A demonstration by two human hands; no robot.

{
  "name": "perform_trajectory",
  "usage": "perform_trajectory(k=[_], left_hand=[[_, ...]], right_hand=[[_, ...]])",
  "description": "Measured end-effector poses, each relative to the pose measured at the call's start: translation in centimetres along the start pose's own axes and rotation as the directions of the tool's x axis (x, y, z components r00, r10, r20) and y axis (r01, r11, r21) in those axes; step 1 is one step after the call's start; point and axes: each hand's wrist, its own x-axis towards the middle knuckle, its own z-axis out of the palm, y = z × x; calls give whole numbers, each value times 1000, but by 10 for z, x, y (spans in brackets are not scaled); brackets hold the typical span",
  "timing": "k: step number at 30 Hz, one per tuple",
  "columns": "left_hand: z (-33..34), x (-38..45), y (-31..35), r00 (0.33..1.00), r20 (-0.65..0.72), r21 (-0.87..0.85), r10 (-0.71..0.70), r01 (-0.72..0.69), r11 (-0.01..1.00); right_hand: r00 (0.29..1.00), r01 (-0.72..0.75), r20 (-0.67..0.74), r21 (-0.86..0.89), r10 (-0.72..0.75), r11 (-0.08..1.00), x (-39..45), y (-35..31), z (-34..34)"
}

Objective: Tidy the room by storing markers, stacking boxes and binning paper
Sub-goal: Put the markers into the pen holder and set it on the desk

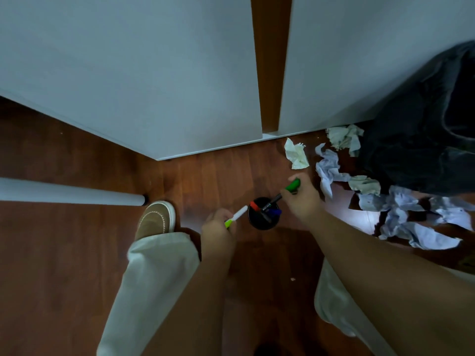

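A black round cup (262,222) stands on the wooden floor and holds several markers, red, blue and black among them. My left hand (218,228) is just left of the cup, shut on a white marker with a light green end (237,216) that points at the rim. My right hand (302,199) is just right of the cup, shut on a green marker (292,186) whose dark end reaches over the cup's opening. Crumpled paper (327,169) lies scattered on the floor to the right, with a larger heap (421,222) further right.
A black bin bag (424,124) sits at the right by the white cabinet (154,73). A white table leg (64,194) crosses the left side. My shoe (155,219) and pale trouser leg are left of the cup. Bare wooden floor (51,278) lies at lower left.
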Motion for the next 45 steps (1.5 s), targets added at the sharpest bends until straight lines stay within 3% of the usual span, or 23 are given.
perform_trajectory(k=[4, 10, 17, 20, 23, 26, 30, 35, 38, 45], left_hand=[[-2, -8, 10, 994, -35, -63, 105, -107, 992], [13, -10, -4, 982, 71, -31, 176, -174, 984], [9, -18, -19, 974, 184, -146, 134, -108, 983], [1, -21, -29, 971, 212, -107, 112, -91, 990], [-8, -22, -49, 963, 261, 5, 75, -79, 997], [-16, -20, -70, 949, 315, 91, -11, -19, 996], [-15, -10, -100, 913, 405, 168, -52, -18, 986], [10, 19, -157, 890, 447, 227, -91, -15, 974], [-11, 22, -146, 881, 466, 183, -78, -10, 983], [-27, 52, -174, 832, 550, 233, -73, -69, 970]], right_hand=[[999, 34, -3, -105, -35, 994, -16, -2, 10], [999, 22, 52, -191, -12, 981, -23, 18, 16], [998, -53, 12, -135, 55, 989, -42, 41, 24], [994, -110, -9, -224, 111, 968, -44, 51, 27], [955, -206, 118, -393, 271, 896, -43, 54, 36], [903, -126, 290, -526, 317, 841, -47, 55, 61], [878, -25, 387, -552, 282, 833, -60, 48, 103], [886, -57, 380, -475, 264, 878, -68, 33, 164], [900, -137, 339, -381, 275, 914, -63, 26, 193], [926, -234, 171, -440, 336, 867, -51, 17, 243]])
